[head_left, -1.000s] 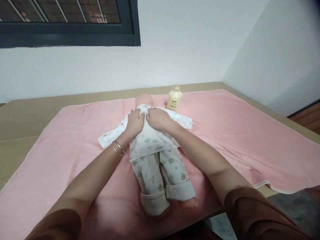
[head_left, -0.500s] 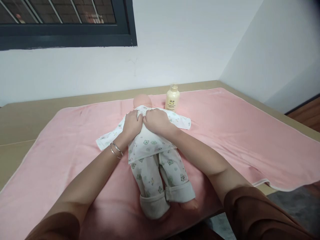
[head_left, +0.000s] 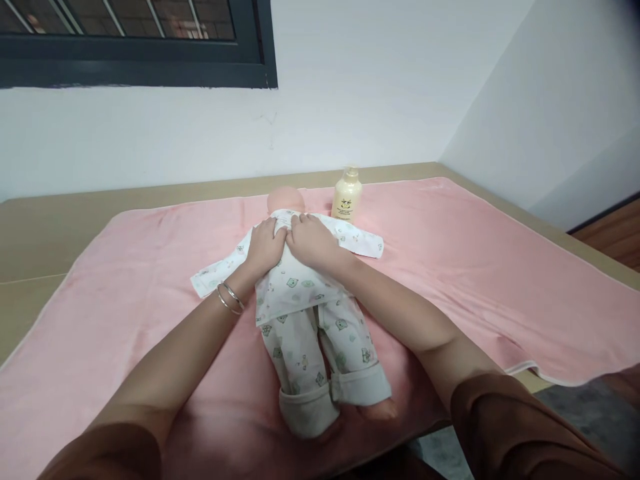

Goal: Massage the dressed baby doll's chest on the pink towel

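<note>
A baby doll in white printed pyjamas lies lengthwise on the pink blanket, its bald head away from me and its sleeves spread to both sides. No face shows on it. My left hand rests on the left of its upper torso, fingers laid forward over the shirt. Beside it, my right hand lies on the right of the upper torso, fingers also stretched forward. The two thumbs nearly meet at the middle. Rolled trouser cuffs and a bare foot lie nearest me.
A cream-coloured bottle with a dark printed label stands behind the doll's right-hand sleeve. The pink blanket covers much of the tan surface. A white wall and a dark-framed window are beyond.
The fingers of my right hand look slightly more stretched forward on the shirt. Both hands keep their place, and the doll stays put. The camera view has shifted a little.
</note>
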`<state>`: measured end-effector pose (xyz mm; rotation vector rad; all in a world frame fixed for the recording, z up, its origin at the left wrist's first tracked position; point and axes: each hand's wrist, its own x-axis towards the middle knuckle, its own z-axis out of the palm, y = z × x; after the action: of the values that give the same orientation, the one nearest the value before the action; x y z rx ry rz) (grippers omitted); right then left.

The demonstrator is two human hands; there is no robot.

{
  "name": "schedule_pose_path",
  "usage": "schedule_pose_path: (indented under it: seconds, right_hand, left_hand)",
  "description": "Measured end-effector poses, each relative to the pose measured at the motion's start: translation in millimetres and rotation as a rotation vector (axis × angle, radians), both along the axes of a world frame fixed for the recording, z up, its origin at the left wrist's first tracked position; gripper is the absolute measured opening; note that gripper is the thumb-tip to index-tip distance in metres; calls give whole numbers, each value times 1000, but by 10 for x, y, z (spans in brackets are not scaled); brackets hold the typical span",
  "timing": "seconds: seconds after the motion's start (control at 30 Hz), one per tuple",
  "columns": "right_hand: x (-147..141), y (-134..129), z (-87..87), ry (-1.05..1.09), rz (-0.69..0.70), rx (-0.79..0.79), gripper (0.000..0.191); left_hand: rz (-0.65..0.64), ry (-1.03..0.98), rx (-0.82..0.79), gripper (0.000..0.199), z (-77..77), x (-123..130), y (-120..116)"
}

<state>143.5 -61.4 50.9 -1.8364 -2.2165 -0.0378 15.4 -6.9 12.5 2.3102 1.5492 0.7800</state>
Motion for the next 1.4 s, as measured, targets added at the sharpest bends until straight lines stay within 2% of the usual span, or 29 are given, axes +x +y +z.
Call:
schedule_pose_path:
  seconds: [0.1,0.23,0.47,0.8,0.93,1.07,1.17,1.27,1.4]
  right_hand:
    - [-4,-6,6,24,42,1,38]
    - [110,158,-85,192,-17,1,45]
    - [154,270,-226,241,-33,51,53]
    - [252,289,-154,260,36,28,41]
    - [125,113,-58,171,7,-27,45]
    - [41,-5,6,90,49,-35,43]
    - [131,92,10,192,55,-62,39]
    - [228,222,-16,270,2,-78,39]
    - [131,156,-44,180,-38,-59,44]
  left_hand:
    - [8,-25,29,46,-55,-6,29]
    - [19,-34,45,47,-81,23,1]
    - [36,-36,30,51,-62,31,-18]
    - [22,75,93,41,60,83,-193]
    - [-7,8,21,42,77,10,-88]
    - [-31,-49,-36,39,84,-51,-6]
    - [-27,32,53,46,61,18,-105]
    - [-20,75,120,54,22,112,-214]
    - [-21,-55,68,53,-12,89,-114]
